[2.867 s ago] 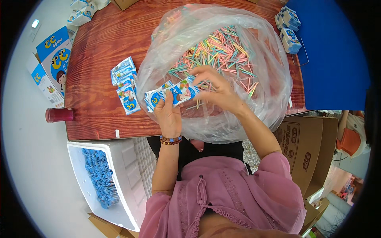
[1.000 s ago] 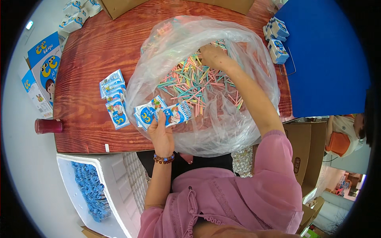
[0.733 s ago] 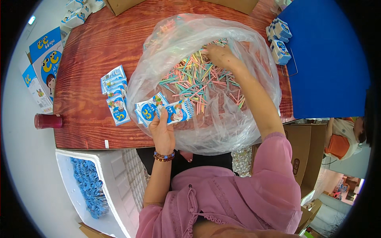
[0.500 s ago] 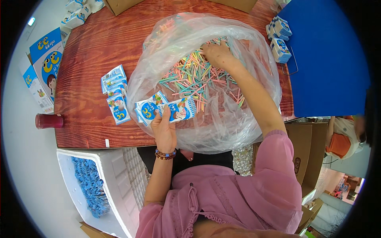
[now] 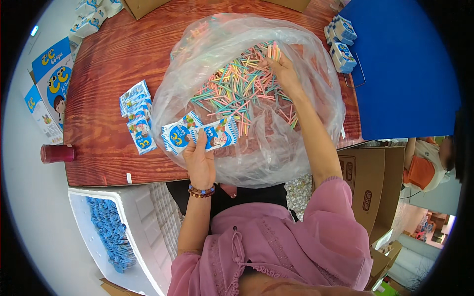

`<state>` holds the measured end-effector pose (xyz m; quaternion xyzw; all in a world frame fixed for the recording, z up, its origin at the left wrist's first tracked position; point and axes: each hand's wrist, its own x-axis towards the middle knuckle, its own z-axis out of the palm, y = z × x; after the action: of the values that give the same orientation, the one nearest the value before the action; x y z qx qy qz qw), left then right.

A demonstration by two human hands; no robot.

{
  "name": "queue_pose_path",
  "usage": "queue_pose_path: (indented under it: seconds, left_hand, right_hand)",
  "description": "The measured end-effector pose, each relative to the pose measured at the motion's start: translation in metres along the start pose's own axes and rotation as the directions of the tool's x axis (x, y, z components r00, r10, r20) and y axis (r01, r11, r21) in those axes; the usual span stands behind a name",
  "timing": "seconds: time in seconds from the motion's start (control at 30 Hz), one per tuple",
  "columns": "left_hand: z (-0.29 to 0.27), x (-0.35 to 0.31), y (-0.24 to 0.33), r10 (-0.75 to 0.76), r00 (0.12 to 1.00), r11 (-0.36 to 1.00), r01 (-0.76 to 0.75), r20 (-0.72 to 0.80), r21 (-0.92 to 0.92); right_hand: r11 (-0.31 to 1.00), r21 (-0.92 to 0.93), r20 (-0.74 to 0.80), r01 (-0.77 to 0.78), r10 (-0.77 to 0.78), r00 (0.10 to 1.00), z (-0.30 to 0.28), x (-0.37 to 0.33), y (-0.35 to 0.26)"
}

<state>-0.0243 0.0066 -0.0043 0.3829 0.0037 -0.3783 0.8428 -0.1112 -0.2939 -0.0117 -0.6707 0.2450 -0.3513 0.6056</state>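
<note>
My left hand [image 5: 200, 160] is closed on a white-and-blue packet [image 5: 222, 133], pinched between thumb and fingers. Another packet of the same kind [image 5: 181, 133] overlaps it from behind, at the near left of a big clear plastic bag [image 5: 173, 84]. Inside the bag lies a heap of thin pink, yellow and blue-green sticks [image 5: 229, 91]. At the heap's far right side my right hand [image 5: 284, 74] grips a small bunch of sticks [image 5: 272, 51], whose ends stand up above the fingers.
Several like packets [image 5: 137, 116] lie left of the bag. A red-lidded jar [image 5: 58, 153] lies at the table's left edge. Below stands a white foam box [image 5: 126, 207] of blue packets. Stacked packets [image 5: 343, 57] sit beside a blue panel [image 5: 400, 74]. Cardboard boxes [image 5: 363, 182] and another person [image 5: 424, 163] are right.
My right hand, earlier dug into the heap, has come up a little and turned, with a bunch of sticks now showing in its fingers. My left hand stays on the packet.
</note>
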Motion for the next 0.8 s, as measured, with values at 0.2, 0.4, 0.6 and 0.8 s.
queue_pose_path:
  seconds: [0.2,0.4,0.6,0.8]
  left_hand:
    - [0.002,0.000,-0.004,-0.016,1.000,1.000,0.016,-0.006,0.020]
    - [0.006,0.002,-0.006,-0.027,0.999,1.000,0.027,0.026,-0.008]
    - [0.017,0.013,-0.011,0.003,1.000,0.999,-0.002,0.005,-0.052]
    - [0.026,0.011,-0.018,-0.002,1.000,0.999,0.003,0.024,-0.049]
  right_hand:
    - [0.907,-0.421,-0.019,-0.008,0.000,1.000,0.010,-0.023,0.010]
    - [0.887,-0.458,-0.080,0.067,-0.116,0.990,0.014,-0.028,-0.009]
    - [0.884,0.463,-0.130,-0.061,0.136,0.982,0.065,-0.071,-0.069]
    - [0.780,0.594,-0.154,0.198,-0.131,0.979,0.110,-0.108,-0.085]
